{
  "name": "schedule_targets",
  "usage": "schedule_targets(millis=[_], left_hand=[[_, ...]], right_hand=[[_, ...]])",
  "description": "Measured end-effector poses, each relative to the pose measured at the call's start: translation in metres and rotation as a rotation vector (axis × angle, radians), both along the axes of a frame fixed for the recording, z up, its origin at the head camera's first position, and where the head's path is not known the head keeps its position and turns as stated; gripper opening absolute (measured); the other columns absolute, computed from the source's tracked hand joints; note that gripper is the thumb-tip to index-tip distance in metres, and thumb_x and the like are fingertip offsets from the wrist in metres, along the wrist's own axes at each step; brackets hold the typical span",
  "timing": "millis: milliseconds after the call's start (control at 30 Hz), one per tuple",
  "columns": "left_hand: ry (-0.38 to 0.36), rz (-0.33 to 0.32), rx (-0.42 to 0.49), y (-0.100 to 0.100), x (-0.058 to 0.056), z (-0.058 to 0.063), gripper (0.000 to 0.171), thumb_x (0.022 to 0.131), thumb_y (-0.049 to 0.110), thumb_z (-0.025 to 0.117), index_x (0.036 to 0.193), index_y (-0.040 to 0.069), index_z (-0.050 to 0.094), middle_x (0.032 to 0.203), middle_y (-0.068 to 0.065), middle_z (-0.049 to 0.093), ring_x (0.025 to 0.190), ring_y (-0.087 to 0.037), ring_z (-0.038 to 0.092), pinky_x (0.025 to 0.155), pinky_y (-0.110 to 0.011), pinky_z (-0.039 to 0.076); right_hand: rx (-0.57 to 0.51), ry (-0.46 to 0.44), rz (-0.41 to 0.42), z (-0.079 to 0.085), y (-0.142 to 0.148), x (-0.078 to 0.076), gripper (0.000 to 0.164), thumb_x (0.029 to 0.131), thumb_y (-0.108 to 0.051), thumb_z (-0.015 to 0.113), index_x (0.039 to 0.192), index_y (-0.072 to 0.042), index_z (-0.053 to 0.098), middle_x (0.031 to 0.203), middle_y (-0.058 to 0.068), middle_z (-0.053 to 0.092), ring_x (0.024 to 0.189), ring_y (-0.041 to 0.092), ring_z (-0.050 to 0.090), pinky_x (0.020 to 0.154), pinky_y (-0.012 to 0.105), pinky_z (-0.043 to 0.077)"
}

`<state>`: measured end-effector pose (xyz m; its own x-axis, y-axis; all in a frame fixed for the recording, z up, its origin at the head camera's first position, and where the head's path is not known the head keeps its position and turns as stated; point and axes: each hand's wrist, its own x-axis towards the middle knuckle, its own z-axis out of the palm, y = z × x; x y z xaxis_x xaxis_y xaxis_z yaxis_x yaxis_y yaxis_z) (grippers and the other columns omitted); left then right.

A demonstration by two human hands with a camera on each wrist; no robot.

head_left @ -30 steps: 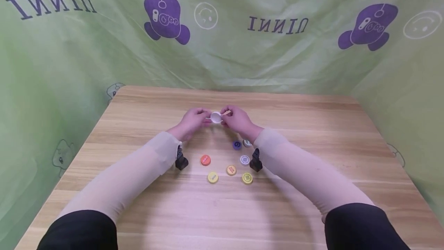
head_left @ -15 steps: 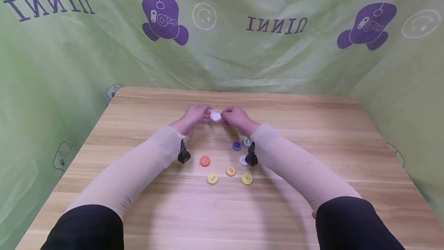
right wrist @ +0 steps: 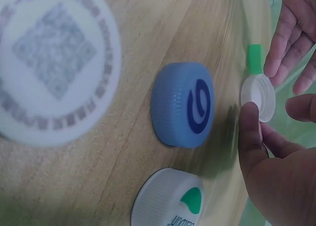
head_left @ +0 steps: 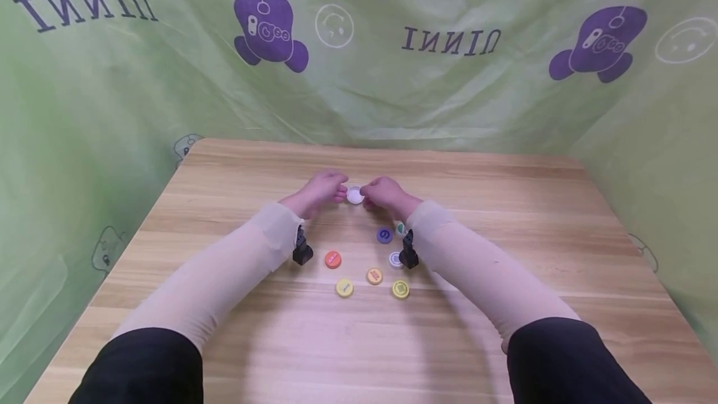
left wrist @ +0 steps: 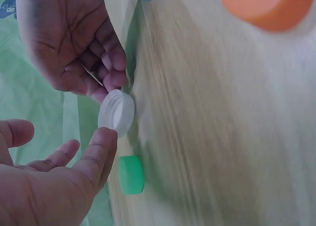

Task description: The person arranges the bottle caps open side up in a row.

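Between my two hands, a white bottle cap [head_left: 354,195] is held with its hollow inside showing. My right hand [head_left: 388,196] pinches its edge, the thumb [right wrist: 249,112] lying against the rim. My left hand [head_left: 321,192] is on the other side with fingers mostly extended; one fingertip [left wrist: 103,134] meets the rim in the left wrist view. A green cap [left wrist: 131,174] stands just past the white one, hidden in the head view. Closest to my right wrist are a blue cap [head_left: 384,235] and a white cap with a green mark [right wrist: 170,199].
More caps lie on the wooden table [head_left: 348,348]: orange-red [head_left: 333,259], pale yellow [head_left: 344,288], orange-yellow [head_left: 374,276], yellow-green [head_left: 400,289], and white with a printed square [right wrist: 54,58]. Green printed cloth [head_left: 359,98] hangs behind the table.
The white bottle cap and both hands have shifted slightly right and nearer. A thin pale piece seen by the right thumb a second ago no longer shows. The loose caps stay put.
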<state>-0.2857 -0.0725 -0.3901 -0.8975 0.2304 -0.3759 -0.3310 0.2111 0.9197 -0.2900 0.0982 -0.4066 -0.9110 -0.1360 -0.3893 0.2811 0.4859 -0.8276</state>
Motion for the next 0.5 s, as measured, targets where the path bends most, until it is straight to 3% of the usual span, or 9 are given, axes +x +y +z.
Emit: schedule_targets(millis=[500], left_hand=[[-0.053,0.036,0.035,0.0007,0.0032,-0.0005,0.046,0.111,0.011,0.037,0.15,-0.014,0.035,0.142,-0.03,0.048,0.132,-0.036,0.051,0.112,-0.037,0.045]], right_hand=[[-0.058,-0.037,-0.012,0.0001,-0.001,-0.0038,0.031,0.1,-0.009,0.06,0.125,0.009,0.063,0.098,0.01,0.065,0.082,0.016,0.06,0.078,0.023,0.056]])
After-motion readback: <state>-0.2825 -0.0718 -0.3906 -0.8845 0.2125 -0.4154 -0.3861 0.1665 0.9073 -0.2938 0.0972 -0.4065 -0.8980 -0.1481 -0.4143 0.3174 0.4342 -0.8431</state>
